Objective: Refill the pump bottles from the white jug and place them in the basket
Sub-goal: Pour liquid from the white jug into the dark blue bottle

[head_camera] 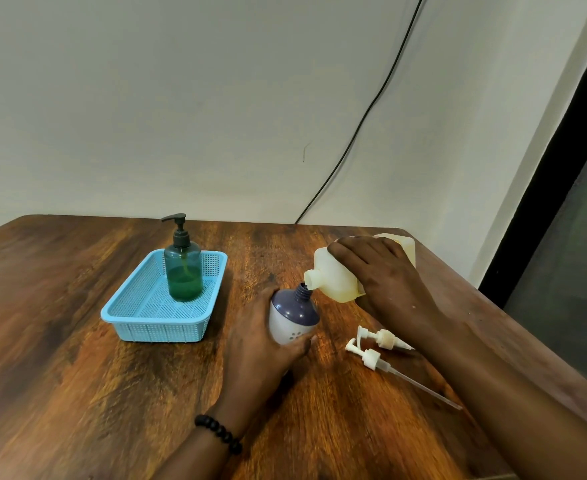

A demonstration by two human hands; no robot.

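Note:
My right hand (382,275) grips the white jug (333,277), tipped to the left with its spout over the open neck of a white and purple bottle (294,315). My left hand (261,348) holds that bottle upright on the wooden table (112,393). Its pump is off. Two white pump heads (382,337) (371,358) lie on the table to the right, under my right forearm. A green pump bottle (183,271) with a dark pump stands in the far end of the blue basket (153,317).
A black cable (364,116) runs down the wall behind the table. The table's right edge (493,299) is close to the jug. A dark doorway or panel (569,237) lies beyond it.

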